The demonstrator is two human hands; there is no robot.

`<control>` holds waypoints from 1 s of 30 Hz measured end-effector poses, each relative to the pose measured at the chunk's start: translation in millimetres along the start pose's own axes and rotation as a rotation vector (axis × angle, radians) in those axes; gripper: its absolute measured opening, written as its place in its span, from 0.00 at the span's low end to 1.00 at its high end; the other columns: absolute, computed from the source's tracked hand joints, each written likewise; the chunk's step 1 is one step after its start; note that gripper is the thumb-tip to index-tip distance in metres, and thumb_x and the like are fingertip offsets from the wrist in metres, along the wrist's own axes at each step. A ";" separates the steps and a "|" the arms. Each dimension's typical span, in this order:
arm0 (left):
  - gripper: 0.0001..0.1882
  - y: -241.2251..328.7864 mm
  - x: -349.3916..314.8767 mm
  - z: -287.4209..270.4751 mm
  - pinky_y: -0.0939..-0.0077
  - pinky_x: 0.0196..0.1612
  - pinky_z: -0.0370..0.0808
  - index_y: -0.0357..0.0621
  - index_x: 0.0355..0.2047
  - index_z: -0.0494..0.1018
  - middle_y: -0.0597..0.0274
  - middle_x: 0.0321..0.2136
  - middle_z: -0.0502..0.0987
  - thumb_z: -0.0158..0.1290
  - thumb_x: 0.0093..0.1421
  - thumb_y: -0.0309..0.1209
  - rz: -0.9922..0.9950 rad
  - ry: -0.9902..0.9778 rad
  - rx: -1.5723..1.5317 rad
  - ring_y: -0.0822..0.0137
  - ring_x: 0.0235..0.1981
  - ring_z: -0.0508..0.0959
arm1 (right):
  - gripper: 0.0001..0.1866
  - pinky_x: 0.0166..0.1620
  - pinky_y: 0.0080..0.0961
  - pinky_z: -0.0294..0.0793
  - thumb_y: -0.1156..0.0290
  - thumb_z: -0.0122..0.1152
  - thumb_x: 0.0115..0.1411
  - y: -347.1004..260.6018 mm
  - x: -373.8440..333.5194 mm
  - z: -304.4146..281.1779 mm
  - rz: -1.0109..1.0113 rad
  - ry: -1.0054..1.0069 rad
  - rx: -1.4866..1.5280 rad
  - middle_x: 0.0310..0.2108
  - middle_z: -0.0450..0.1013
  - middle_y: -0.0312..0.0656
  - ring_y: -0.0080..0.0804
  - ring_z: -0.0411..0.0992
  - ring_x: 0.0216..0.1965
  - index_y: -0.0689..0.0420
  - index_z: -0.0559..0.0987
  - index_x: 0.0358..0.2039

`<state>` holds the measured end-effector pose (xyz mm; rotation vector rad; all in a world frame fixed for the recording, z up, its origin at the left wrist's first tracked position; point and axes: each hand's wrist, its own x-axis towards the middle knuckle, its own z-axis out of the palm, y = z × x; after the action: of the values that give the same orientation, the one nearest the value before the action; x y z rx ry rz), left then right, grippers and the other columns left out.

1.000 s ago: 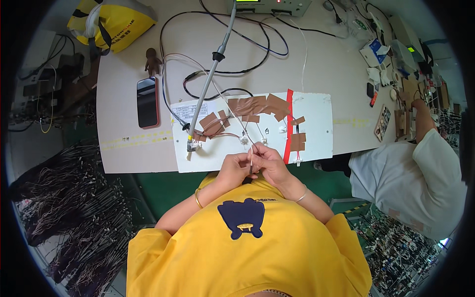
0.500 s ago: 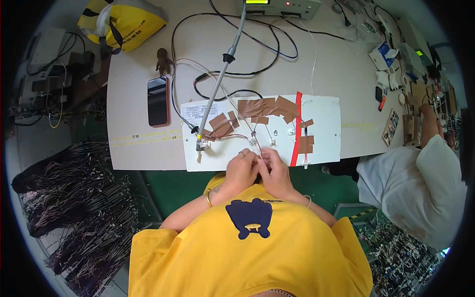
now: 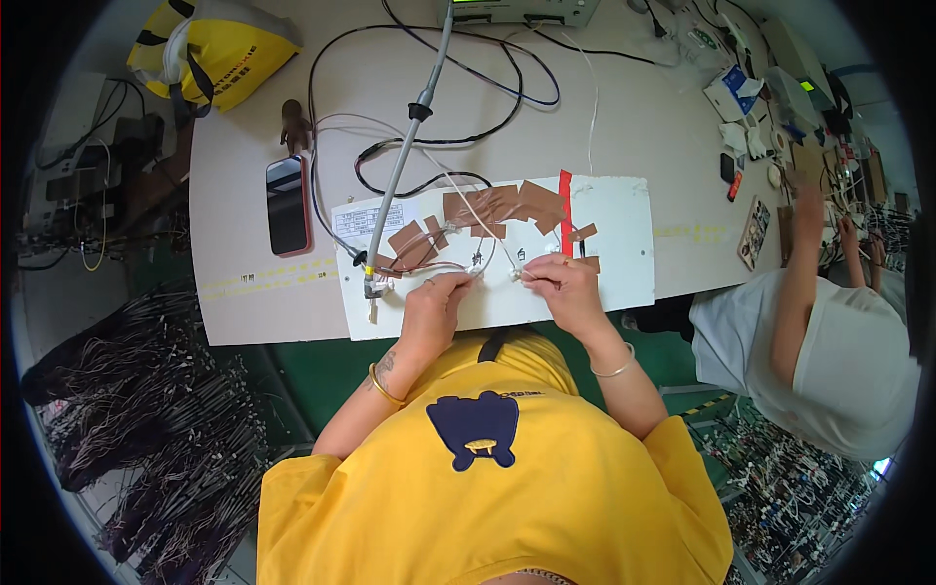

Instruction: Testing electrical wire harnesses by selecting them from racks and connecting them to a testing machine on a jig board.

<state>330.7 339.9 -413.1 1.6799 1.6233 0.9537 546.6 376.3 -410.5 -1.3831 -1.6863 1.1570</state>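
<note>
My left hand (image 3: 434, 307) is closed in a pinch over a white board (image 3: 429, 317), its fingertips on the end of a thin reddish wire (image 3: 444, 266) beside a small white connector (image 3: 475, 268). To its right, my right hand (image 3: 570, 291) pinches the end of a whitish wire (image 3: 486, 232) at another small white connector (image 3: 516, 275). Brown tape patches (image 3: 481, 205) hold wires to the board. A grey metal probe rod (image 3: 395, 180) slants down to a metal fitting (image 3: 372, 285) at the board's left side.
A phone (image 3: 288, 207) and a small brown figurine (image 3: 293, 127) lie to the left, below a yellow bag (image 3: 239, 63). Black cables (image 3: 429, 144) loop towards an instrument (image 3: 526, 10) at the back. On the right sits a person in white (image 3: 858, 361). Bundled dark wires (image 3: 166, 409) hang at left.
My hands were together at the board's front edge; they have moved apart and forward onto it, each at a connector. The whole view has shifted slightly. The person's arm at right has moved.
</note>
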 end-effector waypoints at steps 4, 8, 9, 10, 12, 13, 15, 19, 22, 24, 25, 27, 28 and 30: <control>0.08 4.8 -1.5 -0.8 0.71 0.30 0.74 0.41 0.33 0.78 0.57 0.23 0.77 0.60 0.50 0.21 0.031 0.032 0.114 0.59 0.27 0.78 | 0.08 0.33 0.21 0.73 0.84 0.66 0.46 16.3 -0.7 7.8 -0.306 0.187 -0.162 0.27 0.77 0.42 0.28 0.74 0.29 0.61 0.83 0.29; 0.09 -2.7 1.0 9.3 0.72 0.32 0.76 0.40 0.33 0.77 0.56 0.26 0.78 0.62 0.49 0.20 0.137 0.100 0.099 0.60 0.27 0.78 | 0.09 0.31 0.21 0.74 0.84 0.67 0.46 14.3 -7.9 11.6 -0.183 0.158 -0.146 0.27 0.77 0.42 0.28 0.75 0.28 0.61 0.83 0.30; 0.09 -6.4 1.2 15.3 0.73 0.32 0.75 0.39 0.33 0.77 0.56 0.27 0.78 0.61 0.49 0.20 0.103 0.105 0.029 0.60 0.27 0.78 | 0.09 0.31 0.21 0.74 0.83 0.68 0.46 14.8 -6.8 14.1 -0.195 0.166 -0.113 0.27 0.77 0.42 0.28 0.75 0.28 0.61 0.83 0.30; 0.09 -9.5 1.4 21.5 0.74 0.32 0.75 0.39 0.32 0.77 0.56 0.27 0.78 0.61 0.49 0.20 0.069 0.110 -0.041 0.61 0.27 0.78 | 0.09 0.31 0.21 0.74 0.83 0.68 0.46 14.4 -6.1 16.2 -0.207 0.173 -0.080 0.27 0.77 0.42 0.29 0.75 0.27 0.61 0.83 0.30; 0.08 -12.9 0.5 25.7 0.74 0.32 0.75 0.39 0.32 0.77 0.56 0.28 0.78 0.61 0.50 0.19 0.026 0.105 -0.119 0.60 0.28 0.78 | 0.09 0.31 0.20 0.74 0.84 0.67 0.46 11.7 -6.5 19.2 -0.210 0.177 -0.072 0.27 0.77 0.42 0.29 0.75 0.27 0.62 0.83 0.30; 0.08 -12.9 -0.3 25.5 0.73 0.32 0.75 0.40 0.32 0.76 0.56 0.29 0.78 0.61 0.50 0.20 0.018 0.097 -0.127 0.59 0.29 0.78 | 0.08 0.30 0.20 0.74 0.84 0.67 0.47 11.2 -7.1 19.6 -0.210 0.181 -0.068 0.26 0.77 0.42 0.29 0.75 0.27 0.62 0.83 0.30; 0.08 -11.5 -0.3 24.9 0.73 0.32 0.75 0.39 0.31 0.76 0.56 0.29 0.78 0.61 0.50 0.19 0.030 0.094 -0.123 0.59 0.29 0.78 | 0.08 0.31 0.21 0.75 0.84 0.67 0.46 12.8 -10.8 20.3 -0.200 0.214 -0.079 0.26 0.77 0.41 0.29 0.75 0.27 0.62 0.83 0.29; 0.08 -4.7 2.9 20.5 0.75 0.31 0.74 0.39 0.30 0.76 0.57 0.27 0.78 0.61 0.49 0.17 0.090 0.092 -0.083 0.62 0.27 0.78 | 0.09 0.33 0.23 0.74 0.85 0.66 0.43 2.0 -5.6 16.8 -0.381 0.258 -0.191 0.25 0.78 0.39 0.30 0.75 0.28 0.59 0.83 0.27; 0.08 -5.5 5.9 22.0 0.74 0.30 0.73 0.40 0.29 0.76 0.58 0.26 0.77 0.61 0.48 0.17 0.101 0.078 -0.021 0.63 0.27 0.77 | 0.09 0.34 0.24 0.74 0.85 0.65 0.42 1.5 -2.2 23.0 -0.297 0.234 -0.153 0.24 0.78 0.38 0.30 0.74 0.28 0.58 0.83 0.26; 0.08 -8.1 6.4 24.6 0.73 0.30 0.73 0.40 0.28 0.76 0.59 0.25 0.77 0.61 0.47 0.18 0.108 0.085 0.001 0.62 0.27 0.77 | 0.09 0.33 0.24 0.74 0.85 0.64 0.43 3.0 -2.6 22.6 -0.305 0.221 -0.118 0.23 0.78 0.38 0.30 0.75 0.28 0.58 0.83 0.26; 0.08 -10.4 6.2 26.1 0.73 0.30 0.72 0.40 0.28 0.76 0.59 0.25 0.77 0.61 0.47 0.18 0.114 0.096 -0.004 0.62 0.28 0.77 | 0.09 0.32 0.24 0.74 0.85 0.64 0.43 4.1 -2.1 22.8 -0.311 0.213 -0.101 0.23 0.78 0.38 0.30 0.75 0.28 0.59 0.83 0.26; 0.08 -15.1 6.4 27.0 0.72 0.31 0.72 0.41 0.27 0.75 0.59 0.25 0.77 0.61 0.46 0.18 0.153 0.103 -0.012 0.60 0.28 0.77 | 0.09 0.31 0.24 0.74 0.86 0.63 0.44 8.9 -0.7 26.2 -0.306 0.220 -0.075 0.23 0.78 0.39 0.30 0.75 0.27 0.59 0.82 0.25; 0.09 -17.8 8.2 26.9 0.71 0.31 0.72 0.41 0.27 0.75 0.59 0.24 0.77 0.61 0.46 0.17 0.187 0.100 -0.014 0.60 0.28 0.77 | 0.09 0.31 0.23 0.74 0.86 0.63 0.44 10.2 -0.4 28.3 -0.304 0.220 -0.059 0.23 0.78 0.39 0.30 0.75 0.27 0.59 0.82 0.25; 0.09 -20.2 8.8 25.2 0.70 0.32 0.72 0.41 0.26 0.75 0.59 0.24 0.76 0.60 0.45 0.17 0.227 0.096 -0.026 0.58 0.28 0.77 | 0.09 0.30 0.24 0.74 0.86 0.62 0.44 10.8 -0.7 27.1 -0.298 0.218 -0.098 0.23 0.78 0.39 0.31 0.75 0.27 0.59 0.82 0.25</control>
<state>340.2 351.3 -443.1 1.8542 1.4946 1.1768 526.7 370.2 -431.0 -1.2148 -1.7366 0.7387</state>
